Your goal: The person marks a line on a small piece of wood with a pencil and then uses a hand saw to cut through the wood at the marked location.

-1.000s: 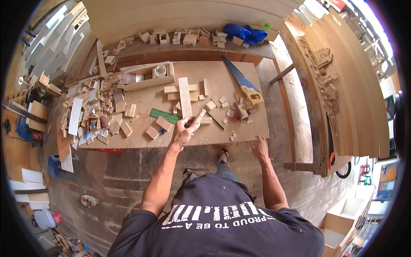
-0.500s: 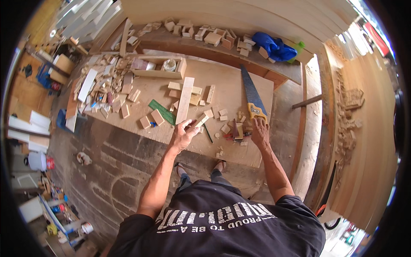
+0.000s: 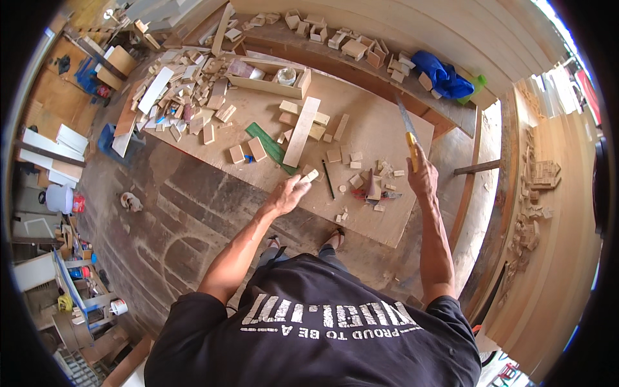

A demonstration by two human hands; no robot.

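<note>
As the head camera looks down over the person's chest, both bare arms reach forward toward a wooden worktable [image 3: 377, 119], spread well apart. The left forearm slants up and inward from the lower left, with its elbow out to the side, and brings the left hand [image 3: 285, 195] to the table's near edge. Its thumb and fingers are pinched on a small wooden block [image 3: 310, 175], whose end juts past the fingertips toward the upper right. The right forearm runs more nearly straight ahead, leaning slightly inward at the wrist. The right hand [image 3: 422, 175], toward the table's right side, has its fingers wrapped around the yellow handle of a handsaw [image 3: 407, 116]. The blade points away from the person and a little to the left, turned so that only a narrow strip of it shows; whether it touches the tabletop cannot be told.

Just beyond the left hand lie a green strip [image 3: 273, 147] and a long pale board [image 3: 302, 133], the board resting across shorter wood pieces [image 3: 317, 131]. A dark pencil [image 3: 328, 179] lies between the two hands, with small offcuts [image 3: 356, 181] nearer the right one. Farther left, a heap of wood scraps [image 3: 193, 97] sits beside an open wooden box [image 3: 265, 85].
</note>
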